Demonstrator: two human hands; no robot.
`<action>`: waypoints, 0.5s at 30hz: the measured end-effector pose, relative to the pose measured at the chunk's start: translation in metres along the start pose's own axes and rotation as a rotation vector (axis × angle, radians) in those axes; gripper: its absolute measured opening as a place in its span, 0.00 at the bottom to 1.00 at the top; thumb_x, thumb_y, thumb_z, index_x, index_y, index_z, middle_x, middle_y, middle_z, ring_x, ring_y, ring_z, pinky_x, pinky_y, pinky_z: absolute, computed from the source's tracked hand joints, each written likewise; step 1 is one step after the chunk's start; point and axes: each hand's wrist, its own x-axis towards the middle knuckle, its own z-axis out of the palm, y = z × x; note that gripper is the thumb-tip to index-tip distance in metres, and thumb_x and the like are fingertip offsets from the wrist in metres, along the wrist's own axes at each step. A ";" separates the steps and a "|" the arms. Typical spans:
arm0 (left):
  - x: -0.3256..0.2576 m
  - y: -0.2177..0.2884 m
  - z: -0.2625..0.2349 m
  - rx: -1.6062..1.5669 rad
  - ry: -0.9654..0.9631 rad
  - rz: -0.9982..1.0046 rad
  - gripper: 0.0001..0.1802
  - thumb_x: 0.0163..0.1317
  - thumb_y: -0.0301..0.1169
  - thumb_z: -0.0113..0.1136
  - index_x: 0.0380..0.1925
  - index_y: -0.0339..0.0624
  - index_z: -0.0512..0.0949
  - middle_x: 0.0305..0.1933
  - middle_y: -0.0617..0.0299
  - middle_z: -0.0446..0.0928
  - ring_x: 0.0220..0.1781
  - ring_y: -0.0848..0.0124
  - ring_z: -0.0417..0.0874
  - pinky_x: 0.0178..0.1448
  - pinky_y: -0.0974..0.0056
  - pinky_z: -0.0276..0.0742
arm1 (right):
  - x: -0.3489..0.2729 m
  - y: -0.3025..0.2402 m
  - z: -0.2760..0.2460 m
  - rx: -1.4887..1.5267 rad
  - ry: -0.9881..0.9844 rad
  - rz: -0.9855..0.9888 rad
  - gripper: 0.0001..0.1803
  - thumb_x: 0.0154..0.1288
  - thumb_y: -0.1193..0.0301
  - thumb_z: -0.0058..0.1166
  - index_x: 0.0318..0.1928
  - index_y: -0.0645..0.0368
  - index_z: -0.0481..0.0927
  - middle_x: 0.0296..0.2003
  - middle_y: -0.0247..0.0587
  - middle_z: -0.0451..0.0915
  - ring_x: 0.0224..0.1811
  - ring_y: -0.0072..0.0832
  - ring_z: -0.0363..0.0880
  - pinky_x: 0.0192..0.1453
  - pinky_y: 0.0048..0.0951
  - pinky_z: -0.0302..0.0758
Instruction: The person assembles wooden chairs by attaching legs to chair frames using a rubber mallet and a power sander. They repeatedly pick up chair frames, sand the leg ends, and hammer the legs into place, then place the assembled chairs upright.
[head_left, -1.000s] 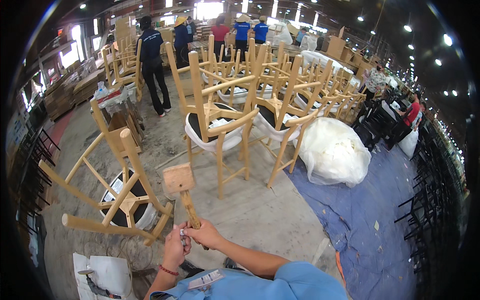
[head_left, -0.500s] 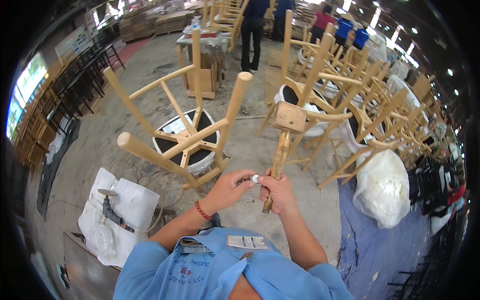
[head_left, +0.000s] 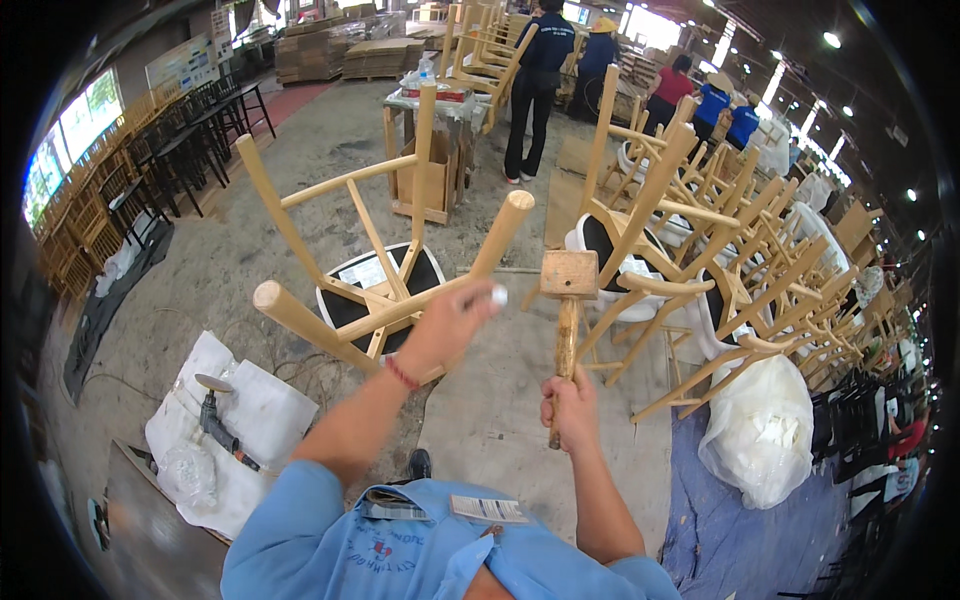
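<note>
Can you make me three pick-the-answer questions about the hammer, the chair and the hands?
1. Where is the wooden mallet?
A. On the floor
B. In the right hand
C. On a table

2. What colour is the upturned chair's seat?
A. Black
B. Red
C. Yellow

3. How does the left hand stand?
A. Flat on the floor
B. Raised, pinching a small white piece by a chair leg
C. Holding a drill

Answers: B, its fist wraps the handle; A, the dark pad shows between the legs; B, the fingertips grip the piece.
</note>
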 end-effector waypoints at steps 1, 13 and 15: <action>0.029 0.013 -0.008 -0.011 0.024 0.015 0.20 0.67 0.40 0.61 0.51 0.36 0.79 0.40 0.56 0.83 0.39 0.71 0.82 0.46 0.66 0.77 | 0.003 -0.001 -0.010 -0.048 0.018 -0.048 0.12 0.69 0.73 0.48 0.51 0.62 0.72 0.28 0.36 0.73 0.16 0.19 0.68 0.17 0.24 0.66; 0.164 0.016 -0.036 -0.262 -0.254 -0.199 0.21 0.68 0.42 0.61 0.54 0.39 0.79 0.22 0.70 0.72 0.18 0.82 0.65 0.21 0.72 0.59 | -0.011 -0.023 -0.028 -0.168 -0.039 -0.381 0.16 0.75 0.63 0.49 0.50 0.65 0.73 0.22 0.31 0.71 0.17 0.16 0.69 0.19 0.21 0.67; 0.164 0.009 -0.037 -0.360 -0.293 -0.201 0.22 0.68 0.41 0.62 0.54 0.38 0.78 0.20 0.72 0.70 0.16 0.83 0.63 0.19 0.73 0.56 | -0.009 -0.026 -0.032 -0.177 -0.061 -0.371 0.15 0.75 0.63 0.50 0.49 0.64 0.73 0.22 0.31 0.71 0.17 0.15 0.68 0.18 0.20 0.66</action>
